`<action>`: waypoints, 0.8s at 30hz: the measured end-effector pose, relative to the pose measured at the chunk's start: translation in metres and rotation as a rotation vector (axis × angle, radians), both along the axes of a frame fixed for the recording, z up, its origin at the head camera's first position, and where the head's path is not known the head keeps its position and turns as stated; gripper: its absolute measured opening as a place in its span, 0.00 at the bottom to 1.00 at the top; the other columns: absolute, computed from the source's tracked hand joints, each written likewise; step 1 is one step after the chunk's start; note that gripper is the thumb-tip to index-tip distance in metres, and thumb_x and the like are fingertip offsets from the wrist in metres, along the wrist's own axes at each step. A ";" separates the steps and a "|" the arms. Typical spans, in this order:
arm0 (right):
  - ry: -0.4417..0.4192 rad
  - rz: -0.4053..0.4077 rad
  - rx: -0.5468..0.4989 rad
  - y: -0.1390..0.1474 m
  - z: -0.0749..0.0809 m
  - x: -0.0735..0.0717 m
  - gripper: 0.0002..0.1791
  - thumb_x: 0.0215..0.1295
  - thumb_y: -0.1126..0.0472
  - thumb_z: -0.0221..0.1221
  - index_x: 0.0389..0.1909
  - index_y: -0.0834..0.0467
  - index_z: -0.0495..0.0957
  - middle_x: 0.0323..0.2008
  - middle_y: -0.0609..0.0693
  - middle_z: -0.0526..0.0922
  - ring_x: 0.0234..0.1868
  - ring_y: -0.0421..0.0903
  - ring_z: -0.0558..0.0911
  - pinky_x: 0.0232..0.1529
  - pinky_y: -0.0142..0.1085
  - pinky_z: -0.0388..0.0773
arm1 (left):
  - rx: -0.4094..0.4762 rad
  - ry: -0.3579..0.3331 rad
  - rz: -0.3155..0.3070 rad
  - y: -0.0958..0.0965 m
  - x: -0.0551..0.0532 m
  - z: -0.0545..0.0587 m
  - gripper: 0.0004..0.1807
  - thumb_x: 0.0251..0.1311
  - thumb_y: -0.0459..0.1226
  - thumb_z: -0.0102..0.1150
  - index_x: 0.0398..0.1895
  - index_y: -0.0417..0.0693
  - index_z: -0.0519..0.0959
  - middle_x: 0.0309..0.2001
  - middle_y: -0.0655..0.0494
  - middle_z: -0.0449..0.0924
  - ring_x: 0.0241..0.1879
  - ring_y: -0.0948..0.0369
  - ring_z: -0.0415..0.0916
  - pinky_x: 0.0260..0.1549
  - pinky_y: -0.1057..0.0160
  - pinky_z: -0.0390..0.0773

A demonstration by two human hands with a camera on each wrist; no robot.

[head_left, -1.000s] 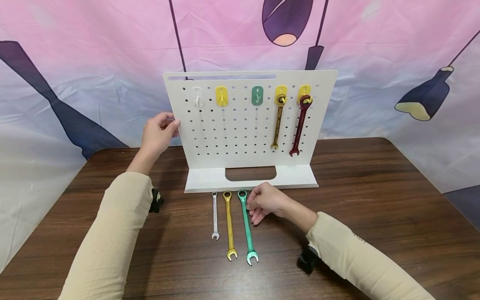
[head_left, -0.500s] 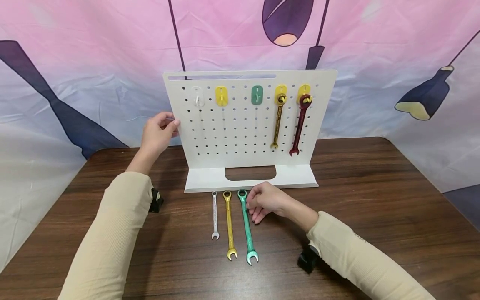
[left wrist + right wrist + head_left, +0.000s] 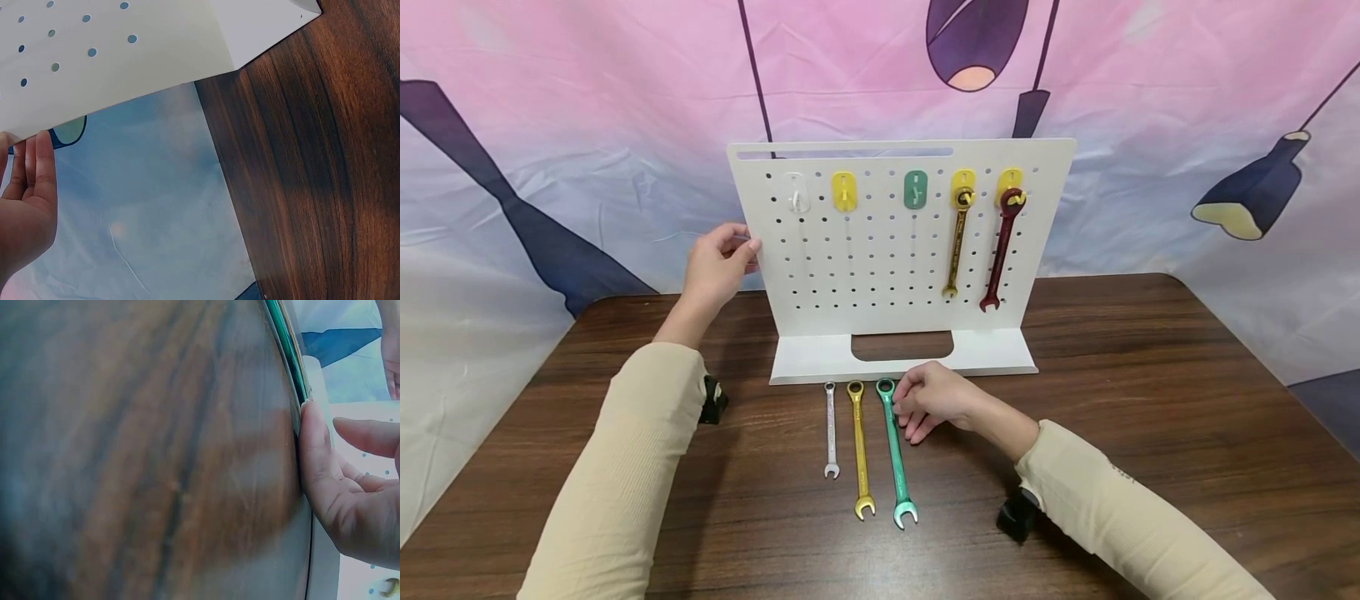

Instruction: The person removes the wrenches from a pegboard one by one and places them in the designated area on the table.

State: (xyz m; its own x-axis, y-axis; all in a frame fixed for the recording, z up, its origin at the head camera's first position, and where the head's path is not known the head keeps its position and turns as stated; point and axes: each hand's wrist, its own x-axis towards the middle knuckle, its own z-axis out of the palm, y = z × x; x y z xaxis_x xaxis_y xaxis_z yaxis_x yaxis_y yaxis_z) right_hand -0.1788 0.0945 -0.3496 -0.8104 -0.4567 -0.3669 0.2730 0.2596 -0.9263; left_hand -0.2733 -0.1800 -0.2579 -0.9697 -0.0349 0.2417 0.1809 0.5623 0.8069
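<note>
My left hand (image 3: 718,265) holds the left edge of a white pegboard stand (image 3: 891,321), thumb on the front and fingers behind; the left wrist view shows those fingers (image 3: 45,162) at the board's edge. On the table, a green combination wrench (image 3: 895,458) lies rightmost of three, beside a yellow wrench (image 3: 860,454) and a small silver wrench (image 3: 831,429). My right hand (image 3: 936,398) is at the green wrench's ring end, fingertips right against its right side. In the right wrist view, two digits of that hand (image 3: 359,506) stand apart, one at the wrench.
Along the board's top are a white hook (image 3: 796,193), a yellow hook (image 3: 844,192) and a green hook (image 3: 915,190). To their right hang a bronze-coloured wrench (image 3: 957,246) and a dark red wrench (image 3: 1002,250). A printed cloth (image 3: 625,125) hangs behind the brown table (image 3: 1120,375).
</note>
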 end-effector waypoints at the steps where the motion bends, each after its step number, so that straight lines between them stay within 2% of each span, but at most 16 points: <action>1: 0.000 0.000 0.001 0.000 0.000 0.000 0.05 0.59 0.76 0.52 0.36 0.73 0.70 0.20 0.58 0.74 0.16 0.45 0.77 0.22 0.40 0.83 | 0.001 0.000 0.000 0.000 0.000 0.000 0.17 0.67 0.42 0.46 0.49 0.38 0.71 0.44 0.39 0.76 0.42 0.50 0.76 0.43 0.62 0.80; 15: 0.066 0.044 0.008 0.012 0.008 -0.005 0.08 0.57 0.75 0.55 0.38 0.74 0.70 0.21 0.56 0.77 0.19 0.45 0.78 0.24 0.37 0.83 | -0.008 0.002 0.001 0.000 -0.002 -0.001 0.17 0.66 0.42 0.47 0.49 0.39 0.72 0.45 0.40 0.76 0.41 0.52 0.77 0.43 0.63 0.80; 24: 0.100 0.076 0.001 0.020 0.018 -0.010 0.09 0.59 0.74 0.54 0.39 0.76 0.70 0.23 0.57 0.78 0.21 0.46 0.79 0.27 0.38 0.83 | -0.005 -0.004 0.001 0.000 -0.002 -0.001 0.17 0.66 0.43 0.47 0.50 0.39 0.71 0.45 0.41 0.76 0.41 0.54 0.77 0.43 0.63 0.80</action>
State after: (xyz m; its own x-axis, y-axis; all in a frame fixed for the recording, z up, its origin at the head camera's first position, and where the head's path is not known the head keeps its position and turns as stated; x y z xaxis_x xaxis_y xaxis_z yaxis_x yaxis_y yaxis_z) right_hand -0.1893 0.1142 -0.3318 -0.8061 -0.5180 -0.2861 0.1586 0.2766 -0.9478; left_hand -0.2751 -0.1802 -0.2589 -0.9707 -0.0346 0.2376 0.1769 0.5663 0.8050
